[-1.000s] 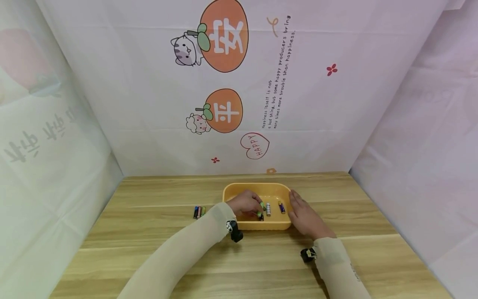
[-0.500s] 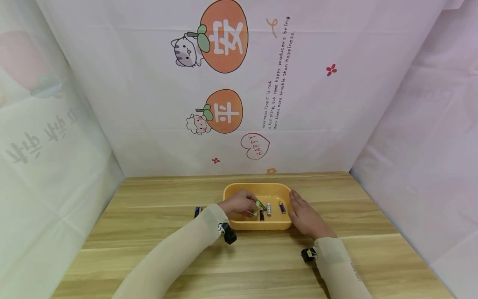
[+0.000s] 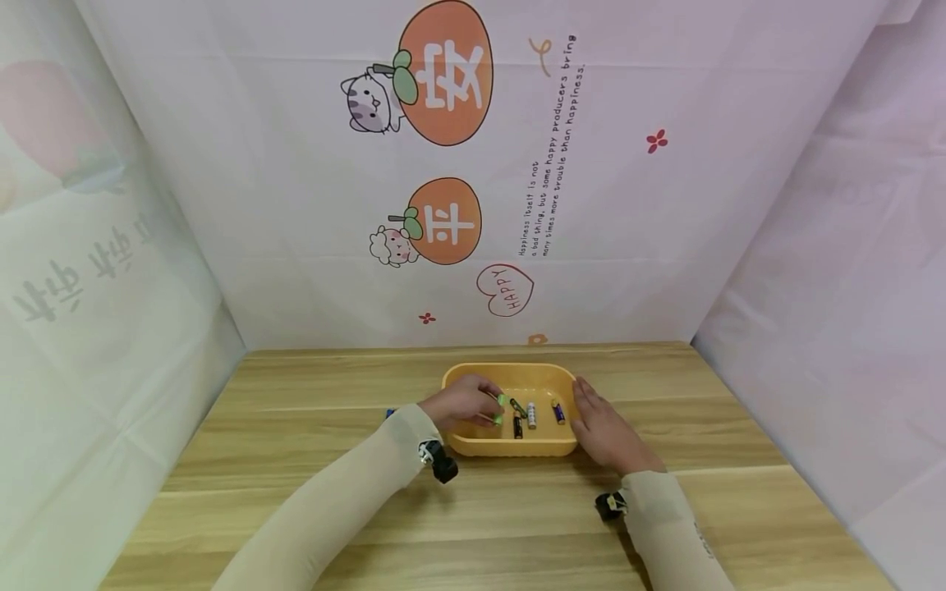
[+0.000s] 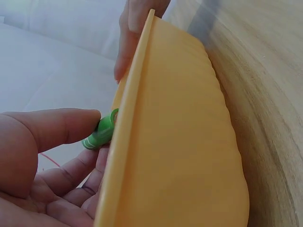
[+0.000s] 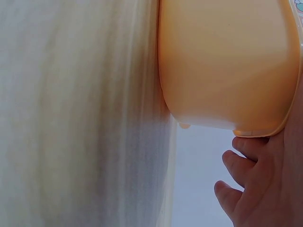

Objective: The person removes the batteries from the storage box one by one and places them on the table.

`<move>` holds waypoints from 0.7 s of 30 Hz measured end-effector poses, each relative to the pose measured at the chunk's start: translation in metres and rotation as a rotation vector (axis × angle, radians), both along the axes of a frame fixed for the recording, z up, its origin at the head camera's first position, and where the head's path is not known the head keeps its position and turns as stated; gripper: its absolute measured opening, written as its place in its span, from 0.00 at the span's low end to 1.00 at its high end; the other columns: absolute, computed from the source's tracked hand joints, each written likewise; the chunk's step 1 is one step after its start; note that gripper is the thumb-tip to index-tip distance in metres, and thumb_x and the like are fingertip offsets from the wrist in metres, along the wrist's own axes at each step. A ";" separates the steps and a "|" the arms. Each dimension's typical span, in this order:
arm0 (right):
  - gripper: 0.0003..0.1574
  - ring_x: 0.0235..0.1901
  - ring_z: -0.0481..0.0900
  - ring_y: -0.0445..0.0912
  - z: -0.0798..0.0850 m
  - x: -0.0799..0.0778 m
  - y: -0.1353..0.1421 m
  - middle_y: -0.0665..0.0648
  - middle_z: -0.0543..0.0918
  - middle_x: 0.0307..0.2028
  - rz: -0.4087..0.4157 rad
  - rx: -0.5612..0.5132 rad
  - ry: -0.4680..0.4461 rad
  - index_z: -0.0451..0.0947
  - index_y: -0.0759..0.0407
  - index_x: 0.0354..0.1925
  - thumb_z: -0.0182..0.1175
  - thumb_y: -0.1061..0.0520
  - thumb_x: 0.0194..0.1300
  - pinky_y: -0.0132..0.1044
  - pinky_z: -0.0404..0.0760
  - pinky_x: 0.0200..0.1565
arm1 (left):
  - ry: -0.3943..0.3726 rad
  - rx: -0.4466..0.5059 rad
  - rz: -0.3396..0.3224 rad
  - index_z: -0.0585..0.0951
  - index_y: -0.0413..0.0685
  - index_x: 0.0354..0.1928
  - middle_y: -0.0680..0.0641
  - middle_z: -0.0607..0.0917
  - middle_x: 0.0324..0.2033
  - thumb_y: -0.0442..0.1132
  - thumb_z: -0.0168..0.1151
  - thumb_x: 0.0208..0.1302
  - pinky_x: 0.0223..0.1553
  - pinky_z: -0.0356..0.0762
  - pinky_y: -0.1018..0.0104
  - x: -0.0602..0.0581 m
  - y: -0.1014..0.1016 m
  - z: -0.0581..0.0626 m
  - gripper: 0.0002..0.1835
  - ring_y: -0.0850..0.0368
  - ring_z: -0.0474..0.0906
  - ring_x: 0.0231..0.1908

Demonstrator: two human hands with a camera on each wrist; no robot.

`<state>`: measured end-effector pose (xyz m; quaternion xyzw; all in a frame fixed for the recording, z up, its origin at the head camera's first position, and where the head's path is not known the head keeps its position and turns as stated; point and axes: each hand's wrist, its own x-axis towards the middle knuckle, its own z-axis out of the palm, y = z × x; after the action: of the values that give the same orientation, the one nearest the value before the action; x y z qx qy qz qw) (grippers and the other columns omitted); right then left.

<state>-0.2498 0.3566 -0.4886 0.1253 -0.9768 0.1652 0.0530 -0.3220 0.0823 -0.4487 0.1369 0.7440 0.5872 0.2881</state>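
Observation:
My left hand reaches over the left side of a yellow plastic box and pinches a green battery between thumb and fingers. In the head view the fingers cover the battery's middle. On the box floor lie a black battery, a dark green battery, a white battery and a blue battery. My right hand rests against the box's right end, its fingers extended along the rim. Seen from the right wrist, those fingers lie beside the outer wall.
At the box's left, the end of a blue battery shows behind my left sleeve; the batteries beside it are hidden. The wooden table ends at a printed cloth backdrop, with cloth on both sides.
My left hand has drawn leftward inside the box with the green battery, uncovering the black and dark green batteries. Its sleeve now covers most of the batteries on the table. The right hand stays put.

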 end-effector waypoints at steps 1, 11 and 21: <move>0.38 0.72 0.48 0.61 0.000 0.000 0.000 0.65 0.45 0.75 -0.001 -0.001 -0.002 0.44 0.69 0.74 0.42 0.55 0.75 0.57 0.53 0.68 | 0.002 0.006 -0.003 0.76 0.29 0.53 0.39 0.81 0.39 0.27 0.64 0.62 0.43 0.83 0.52 0.000 -0.002 0.000 0.18 0.48 0.82 0.35; 0.37 0.72 0.47 0.60 -0.001 0.001 -0.001 0.65 0.45 0.75 -0.004 0.003 -0.007 0.44 0.69 0.74 0.41 0.55 0.75 0.56 0.52 0.69 | 0.027 0.041 -0.051 0.75 0.27 0.55 0.38 0.81 0.39 0.29 0.64 0.63 0.45 0.81 0.48 0.003 -0.014 0.001 0.19 0.48 0.83 0.36; 0.37 0.72 0.48 0.61 0.000 0.000 0.000 0.66 0.45 0.75 0.005 0.003 0.006 0.44 0.70 0.74 0.42 0.56 0.75 0.56 0.52 0.69 | 0.029 0.065 -0.049 0.77 0.30 0.49 0.38 0.81 0.39 0.27 0.63 0.63 0.47 0.80 0.45 0.005 -0.021 0.007 0.13 0.49 0.82 0.36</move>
<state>-0.2499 0.3565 -0.4886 0.1282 -0.9766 0.1634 0.0556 -0.3174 0.0617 -0.4417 0.1728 0.7248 0.6019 0.2872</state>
